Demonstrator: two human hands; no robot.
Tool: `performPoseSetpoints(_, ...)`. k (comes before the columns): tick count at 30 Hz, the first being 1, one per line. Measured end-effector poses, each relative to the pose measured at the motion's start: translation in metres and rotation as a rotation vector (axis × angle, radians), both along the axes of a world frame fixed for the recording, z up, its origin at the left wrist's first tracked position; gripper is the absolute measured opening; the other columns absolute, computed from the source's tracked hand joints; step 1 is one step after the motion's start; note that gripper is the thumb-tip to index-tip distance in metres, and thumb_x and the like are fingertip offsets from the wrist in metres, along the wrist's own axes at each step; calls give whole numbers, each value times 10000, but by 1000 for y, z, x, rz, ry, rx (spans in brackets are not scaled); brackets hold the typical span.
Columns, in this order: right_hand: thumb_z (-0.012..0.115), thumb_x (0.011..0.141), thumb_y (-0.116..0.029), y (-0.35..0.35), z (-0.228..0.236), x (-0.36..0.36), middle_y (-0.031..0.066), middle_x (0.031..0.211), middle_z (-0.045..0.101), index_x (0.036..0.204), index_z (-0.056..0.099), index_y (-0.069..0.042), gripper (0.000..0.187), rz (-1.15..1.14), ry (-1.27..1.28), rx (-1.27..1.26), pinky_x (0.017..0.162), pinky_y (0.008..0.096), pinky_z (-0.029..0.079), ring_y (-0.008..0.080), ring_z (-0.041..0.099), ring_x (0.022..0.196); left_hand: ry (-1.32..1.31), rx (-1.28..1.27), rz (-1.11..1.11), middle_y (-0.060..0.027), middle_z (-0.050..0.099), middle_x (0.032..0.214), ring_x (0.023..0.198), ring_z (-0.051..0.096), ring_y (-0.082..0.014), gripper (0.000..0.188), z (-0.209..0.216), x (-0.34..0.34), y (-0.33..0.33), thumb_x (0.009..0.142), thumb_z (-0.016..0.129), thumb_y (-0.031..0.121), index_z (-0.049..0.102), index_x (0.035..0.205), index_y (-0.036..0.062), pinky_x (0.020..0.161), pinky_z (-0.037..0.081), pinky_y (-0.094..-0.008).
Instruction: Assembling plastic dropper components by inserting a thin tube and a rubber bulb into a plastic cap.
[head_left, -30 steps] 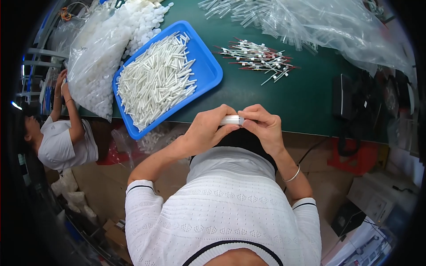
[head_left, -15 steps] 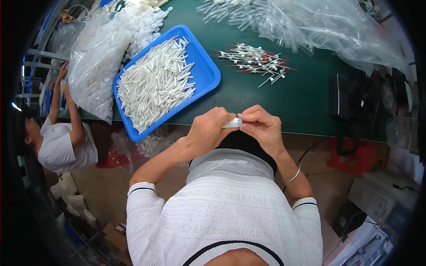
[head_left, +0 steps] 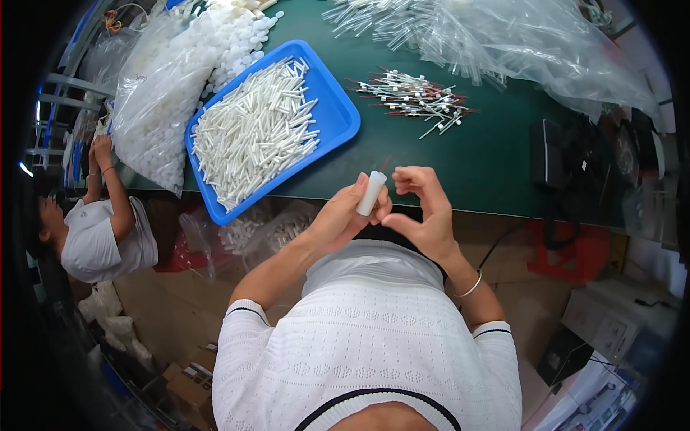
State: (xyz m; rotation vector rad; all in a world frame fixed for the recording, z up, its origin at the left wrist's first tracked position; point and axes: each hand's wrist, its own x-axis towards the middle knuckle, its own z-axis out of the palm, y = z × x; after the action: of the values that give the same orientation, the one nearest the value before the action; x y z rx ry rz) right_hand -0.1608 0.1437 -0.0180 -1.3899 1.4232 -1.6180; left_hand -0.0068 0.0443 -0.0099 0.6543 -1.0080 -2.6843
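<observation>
A short white plastic tube (head_left: 371,195) stands tilted in my left hand (head_left: 336,219), whose fingers are closed round it. From its top end a thin red stem (head_left: 386,164) sticks out. My right hand (head_left: 430,208) is just to the right of the tube, thumb and fingers apart, holding nothing. Both hands are at the table's near edge, in front of my body. Beyond them on the green table (head_left: 467,169) lies a loose pile of thin clear-and-red stems with small white pieces (head_left: 420,100).
Left of my hands, a blue tray (head_left: 336,129) holds many short white sticks (head_left: 251,133). Behind it is a clear bag of white caps (head_left: 154,115). Clear tubes in a plastic bag (head_left: 496,36) lie at the back; a black device (head_left: 548,154) sits right. Another person (head_left: 108,230) works far left.
My right hand has let go of the tube's end and opened. The tube has turned from lying level to nearly upright in my left hand, showing the red stem.
</observation>
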Motion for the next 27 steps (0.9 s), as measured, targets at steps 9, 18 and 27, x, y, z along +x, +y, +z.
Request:
performPoseSetpoints(9, 794, 593, -68, -1, 1, 11, 177, 1160, 544, 1244, 484, 29, 728, -117, 561, -183, 744, 352, 544, 315, 597, 954, 147, 358, 9, -46, 506, 856, 807, 500, -164, 496, -7, -6, 22, 1039, 197, 449, 509, 997, 66, 776, 462, -317)
performPoseSetpoints(18, 806, 598, -126, -11, 11, 11, 175, 1143, 517, 1221, 477, 14, 718, 169, 426, -83, 799, 381, 511, 328, 551, 1001, -18, 324, 204, -57, 551, 837, 792, 531, -158, 447, -4, 17, 28, 1029, 301, 442, 530, 961, 64, 748, 447, -302)
performPoseSetpoints(27, 680, 796, -54, -24, -7, -101, 102, 1135, 592, 1096, 621, -36, 307, -400, 1013, 205, 867, 365, 483, 302, 555, 1083, -1015, -1018, -230, -172, 664, 966, 877, 640, -259, 417, -53, 196, -3, 895, 606, 291, 595, 1136, -49, 808, 484, -350)
